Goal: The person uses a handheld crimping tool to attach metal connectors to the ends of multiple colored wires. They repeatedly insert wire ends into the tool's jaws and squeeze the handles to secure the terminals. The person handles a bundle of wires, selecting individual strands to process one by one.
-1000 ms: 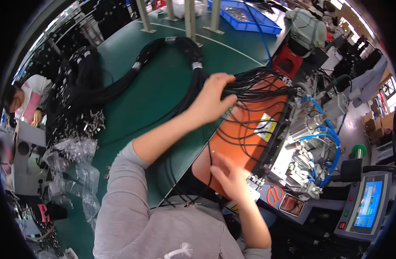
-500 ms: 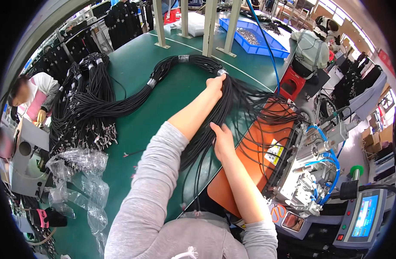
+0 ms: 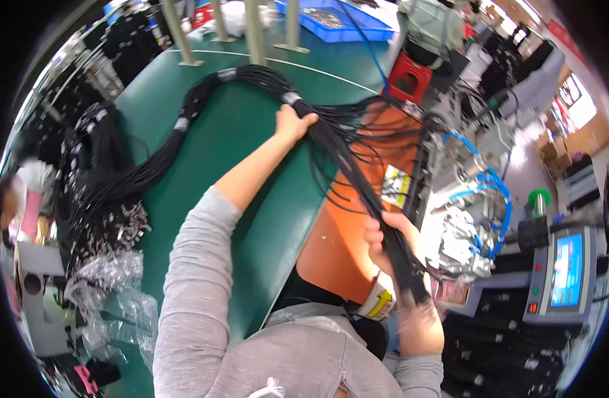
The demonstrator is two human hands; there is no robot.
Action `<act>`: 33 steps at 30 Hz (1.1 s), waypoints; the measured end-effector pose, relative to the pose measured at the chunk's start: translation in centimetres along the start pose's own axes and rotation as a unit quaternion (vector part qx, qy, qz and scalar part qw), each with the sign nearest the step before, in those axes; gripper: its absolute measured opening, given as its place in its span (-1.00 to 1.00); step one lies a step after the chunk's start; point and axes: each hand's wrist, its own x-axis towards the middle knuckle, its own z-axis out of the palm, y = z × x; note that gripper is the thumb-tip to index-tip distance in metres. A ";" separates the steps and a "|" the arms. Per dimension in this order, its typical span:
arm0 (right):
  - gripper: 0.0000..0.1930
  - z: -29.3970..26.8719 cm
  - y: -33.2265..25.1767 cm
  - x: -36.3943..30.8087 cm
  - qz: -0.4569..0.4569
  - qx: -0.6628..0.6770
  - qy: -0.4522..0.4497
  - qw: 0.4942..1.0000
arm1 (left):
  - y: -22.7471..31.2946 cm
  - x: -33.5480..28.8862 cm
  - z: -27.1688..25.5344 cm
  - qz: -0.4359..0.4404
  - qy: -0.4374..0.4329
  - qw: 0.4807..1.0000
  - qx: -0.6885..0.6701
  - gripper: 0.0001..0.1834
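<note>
A long bundle of thin black cables (image 3: 207, 93) arches over the green table (image 3: 238, 146), tied at intervals with silvery bands. My left hand (image 3: 293, 123) grips the bundle just below one band, thumb across the strands. Lower right, my right hand (image 3: 392, 240) is wrapped round the gathered loose length of the same cables; the cable ends by my wrist are blurred. Other loose strands fan out from the band over the orange board (image 3: 344, 255). At the left, the bundle runs into a heap of black cables (image 3: 95, 159) with small metal ends.
Crumpled see-through plastic (image 3: 115, 285) lies below the heap. Metal posts (image 3: 255, 33) and a blue tray (image 3: 338, 26) stand at the back. On the right are a machine with blue hoses (image 3: 460, 232) and a lit screen (image 3: 567, 268). A red stool (image 3: 409, 78) stands beyond.
My right hand has moved down and right, drawing many loose strands together into a tight bunch over the orange board. My left hand stays by the band. The whole view has shifted.
</note>
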 end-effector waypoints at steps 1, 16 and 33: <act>-0.51 -2.0 -0.2 -2.7 -0.039 -0.058 0.041 0.997 | 2.1 -1.4 0.0 0.017 -0.011 1.000 0.001 -0.29; -0.59 -10.1 5.1 -14.1 -0.330 -0.303 0.098 0.889 | 13.1 -26.2 0.8 0.717 -0.230 0.657 -0.021 -0.65; -0.89 -9.5 5.6 -9.9 -0.497 -0.378 0.339 0.704 | 13.1 -26.5 0.9 0.611 -0.293 0.722 -0.143 -0.77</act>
